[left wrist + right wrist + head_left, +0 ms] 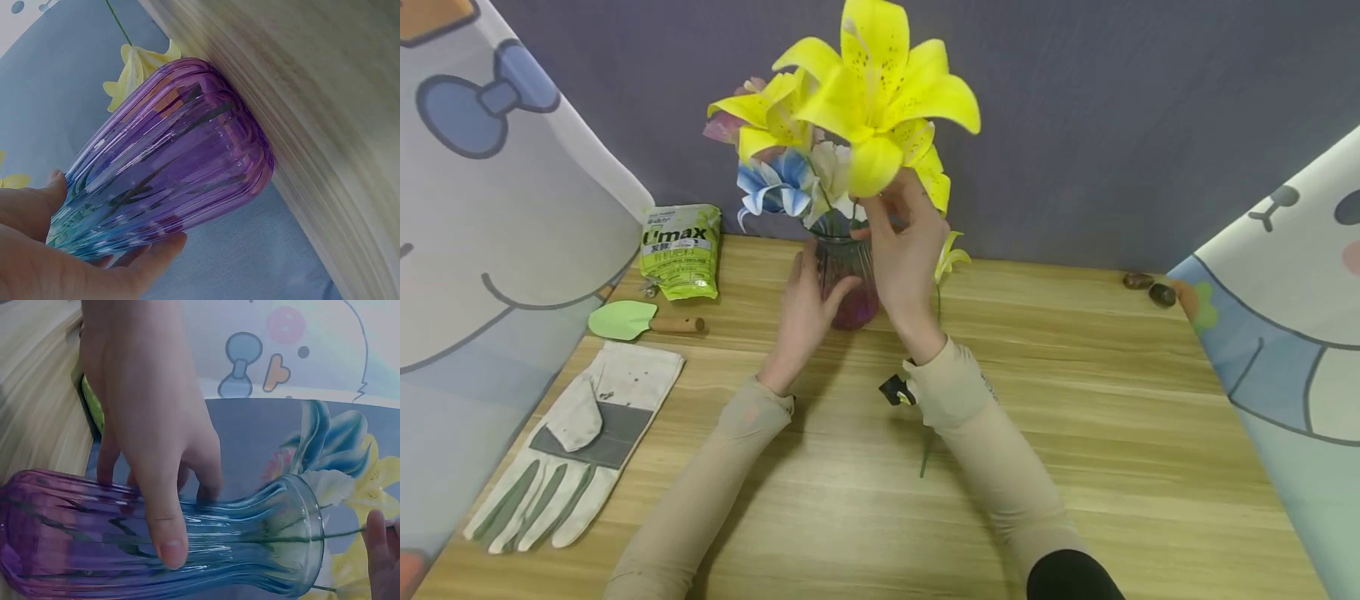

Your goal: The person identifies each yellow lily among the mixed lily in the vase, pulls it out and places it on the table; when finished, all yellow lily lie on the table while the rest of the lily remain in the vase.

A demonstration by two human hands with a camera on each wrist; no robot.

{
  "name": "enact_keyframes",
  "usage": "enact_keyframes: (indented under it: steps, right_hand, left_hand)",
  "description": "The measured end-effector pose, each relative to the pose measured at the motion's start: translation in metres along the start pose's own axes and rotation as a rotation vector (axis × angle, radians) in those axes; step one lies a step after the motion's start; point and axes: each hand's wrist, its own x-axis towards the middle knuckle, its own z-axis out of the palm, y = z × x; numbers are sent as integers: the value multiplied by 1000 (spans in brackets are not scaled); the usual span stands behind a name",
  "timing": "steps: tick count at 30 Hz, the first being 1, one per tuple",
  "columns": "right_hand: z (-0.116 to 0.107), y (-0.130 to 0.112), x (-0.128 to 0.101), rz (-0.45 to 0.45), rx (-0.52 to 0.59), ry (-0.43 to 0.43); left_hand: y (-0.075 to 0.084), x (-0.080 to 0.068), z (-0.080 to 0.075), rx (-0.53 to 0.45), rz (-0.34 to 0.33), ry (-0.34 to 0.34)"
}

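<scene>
I'm watching the left hand [805, 312] curling around the ribbed purple-to-blue glass vase [847, 279], which is standing mid-table toward the back wall, well away from the wooden table's [1075, 433] edges. The right hand [904, 250] is pinching a yellow lily's [880, 92] stem at the vase mouth. Plenty of bare woodgrain is sitting on the right; a canvas glove [576, 442] is lying left.
</scene>
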Motion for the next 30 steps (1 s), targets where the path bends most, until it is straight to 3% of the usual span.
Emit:
enact_keyframes:
  steps: [4, 10, 13, 18, 22, 27, 30]
  right_hand:
    - [-2, -3, 1, -25, 28, 18]
    - [-8, -2, 8, -160, 155, 158]
    - [-12, -3, 12, -166, 172, 194]
    - [-16, -7, 11, -36, 121, 61]
    - [-17, -12, 7, 45, 12, -53]
    - [-16, -16, 3, 59, -85, -137]
    - [-16, -16, 0, 63, -95, -131]
  left_hand:
    - [1, 1, 0, 5, 2, 11]
    - [1, 2, 2, 7, -3, 10]
    - [1, 2, 2, 9, -6, 8]
    - [1, 1, 0, 6, -5, 7]
    - [1, 1, 1, 10, -4, 2]
    - [1, 0, 1, 7, 6, 12]
    - [0, 0, 1, 15, 13, 12]
